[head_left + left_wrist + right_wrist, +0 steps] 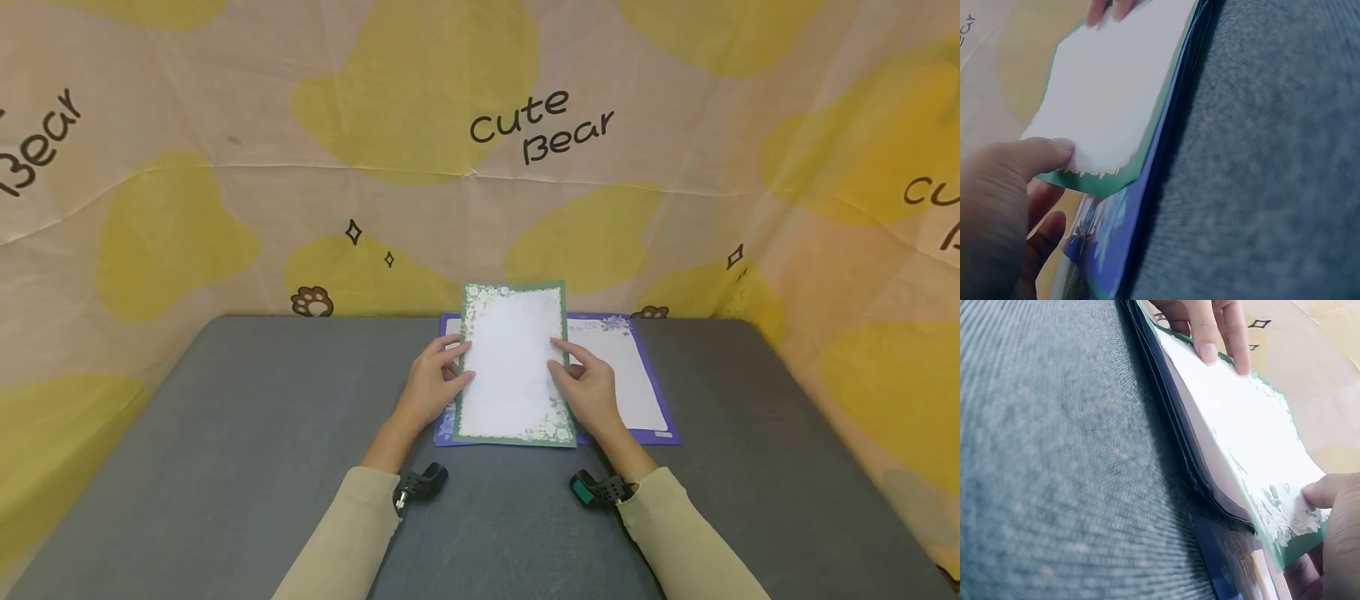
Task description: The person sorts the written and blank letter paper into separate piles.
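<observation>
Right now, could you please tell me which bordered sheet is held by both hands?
The green-bordered sheet, pinched at its sides by the left hand and right hand; the purple-bordered sheet lies beneath.

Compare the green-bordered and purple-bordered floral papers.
The green-bordered paper carries whitish flowers; the purple-bordered paper has bluish-purple ones. The left hand and right hand pinch the green-bordered paper; the purple-bordered paper lies beneath, partly covered. The purple-bordered paper spreads wider than the green-bordered one. Both show pale centres.
</observation>
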A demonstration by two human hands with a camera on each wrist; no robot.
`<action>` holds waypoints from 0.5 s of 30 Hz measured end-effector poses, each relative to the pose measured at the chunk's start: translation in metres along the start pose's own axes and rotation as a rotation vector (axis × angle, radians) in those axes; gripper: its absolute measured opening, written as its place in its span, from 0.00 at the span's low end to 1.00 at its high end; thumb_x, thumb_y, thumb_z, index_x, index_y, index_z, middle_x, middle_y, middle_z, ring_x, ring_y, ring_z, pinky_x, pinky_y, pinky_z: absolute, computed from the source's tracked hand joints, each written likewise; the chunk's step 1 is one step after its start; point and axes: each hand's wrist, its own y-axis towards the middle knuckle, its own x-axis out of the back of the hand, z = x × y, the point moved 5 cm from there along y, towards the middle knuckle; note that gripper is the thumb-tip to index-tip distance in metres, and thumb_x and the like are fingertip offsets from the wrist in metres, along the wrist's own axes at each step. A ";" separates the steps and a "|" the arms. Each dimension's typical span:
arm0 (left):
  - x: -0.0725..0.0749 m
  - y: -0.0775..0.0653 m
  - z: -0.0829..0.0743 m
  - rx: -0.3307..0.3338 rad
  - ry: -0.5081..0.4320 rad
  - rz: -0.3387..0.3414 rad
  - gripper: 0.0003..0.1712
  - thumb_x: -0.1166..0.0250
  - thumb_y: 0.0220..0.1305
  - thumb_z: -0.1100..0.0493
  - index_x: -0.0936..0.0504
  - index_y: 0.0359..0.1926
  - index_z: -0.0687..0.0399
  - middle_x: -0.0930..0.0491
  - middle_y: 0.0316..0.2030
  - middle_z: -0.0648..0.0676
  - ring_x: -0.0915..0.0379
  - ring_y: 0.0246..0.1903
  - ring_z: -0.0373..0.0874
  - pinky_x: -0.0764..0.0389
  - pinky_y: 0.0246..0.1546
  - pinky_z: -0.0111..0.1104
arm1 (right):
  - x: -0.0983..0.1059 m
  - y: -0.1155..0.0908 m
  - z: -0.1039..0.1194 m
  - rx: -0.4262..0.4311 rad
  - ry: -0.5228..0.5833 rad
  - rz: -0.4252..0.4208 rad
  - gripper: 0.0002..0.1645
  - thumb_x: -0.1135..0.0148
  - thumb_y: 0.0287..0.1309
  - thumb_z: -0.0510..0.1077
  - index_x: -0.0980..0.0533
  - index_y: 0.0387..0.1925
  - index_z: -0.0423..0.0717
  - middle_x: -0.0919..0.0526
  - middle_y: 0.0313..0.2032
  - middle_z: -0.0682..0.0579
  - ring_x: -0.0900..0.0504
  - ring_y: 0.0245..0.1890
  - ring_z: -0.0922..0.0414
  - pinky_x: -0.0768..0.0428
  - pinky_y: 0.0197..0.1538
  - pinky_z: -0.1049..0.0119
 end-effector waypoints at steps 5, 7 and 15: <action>0.004 0.001 -0.004 -0.012 -0.022 -0.021 0.27 0.26 0.56 0.68 0.17 0.59 0.62 0.23 0.62 0.62 0.21 0.32 0.46 0.19 0.34 0.30 | -0.001 0.002 0.007 -0.018 -0.025 -0.006 0.25 0.31 0.61 0.37 0.20 0.60 0.47 0.11 0.40 0.38 0.29 0.12 0.69 0.37 0.16 0.74; 0.006 0.002 -0.006 -0.004 -0.035 -0.024 0.27 0.26 0.57 0.68 0.18 0.59 0.62 0.23 0.62 0.62 0.21 0.32 0.46 0.19 0.34 0.29 | -0.001 0.003 0.012 -0.022 -0.034 -0.005 0.26 0.31 0.61 0.38 0.20 0.61 0.48 0.11 0.43 0.37 0.28 0.12 0.68 0.36 0.16 0.73; 0.025 0.006 -0.015 0.019 -0.078 -0.065 0.26 0.28 0.59 0.69 0.18 0.59 0.63 0.23 0.62 0.63 0.24 0.33 0.45 0.22 0.36 0.26 | -0.008 0.010 0.039 -0.030 -0.053 0.024 0.27 0.34 0.63 0.41 0.22 0.64 0.51 0.11 0.44 0.41 0.34 0.10 0.66 0.37 0.15 0.71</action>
